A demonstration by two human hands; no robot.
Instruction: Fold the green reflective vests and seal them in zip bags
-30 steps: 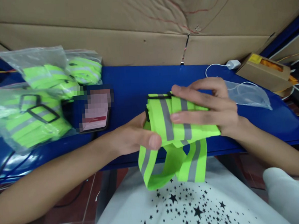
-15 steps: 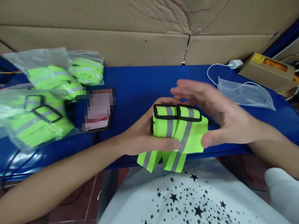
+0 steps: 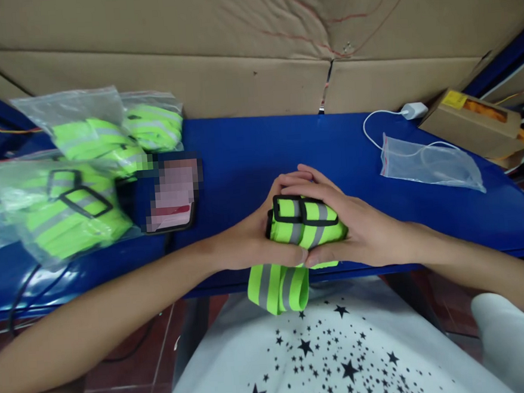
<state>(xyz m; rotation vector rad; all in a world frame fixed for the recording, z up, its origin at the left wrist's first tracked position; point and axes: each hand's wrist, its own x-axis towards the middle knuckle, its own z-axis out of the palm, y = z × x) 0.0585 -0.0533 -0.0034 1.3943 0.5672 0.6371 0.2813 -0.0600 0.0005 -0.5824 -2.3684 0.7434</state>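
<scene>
A folded bundle of neon yellow-green reflective strap [image 3: 309,236] with grey stripes and two black rectangular buckles on top is gripped between both hands above the table's front edge. My left hand [image 3: 265,244] wraps its left side, thumb across the front. From the right, my right hand [image 3: 358,225] closes round it, its fingers over the back and its thumb meeting the left thumb. Loops of strap hang below the hands, in front of the white star-printed shirt. The back of the bundle is hidden by my fingers.
Clear bags of similar straps [image 3: 75,215] lie at the left, beside a phone [image 3: 172,197] with a blurred screen. On the right are an empty clear zip bag [image 3: 430,164], a white charger [image 3: 414,110] with cable and an open cardboard box [image 3: 467,122]. Cardboard [image 3: 236,84] lines the back.
My right hand has moved left and closed on the bundle, where before it was spread open beside it. The bundle looks more compressed, and its hanging loops have shifted.
</scene>
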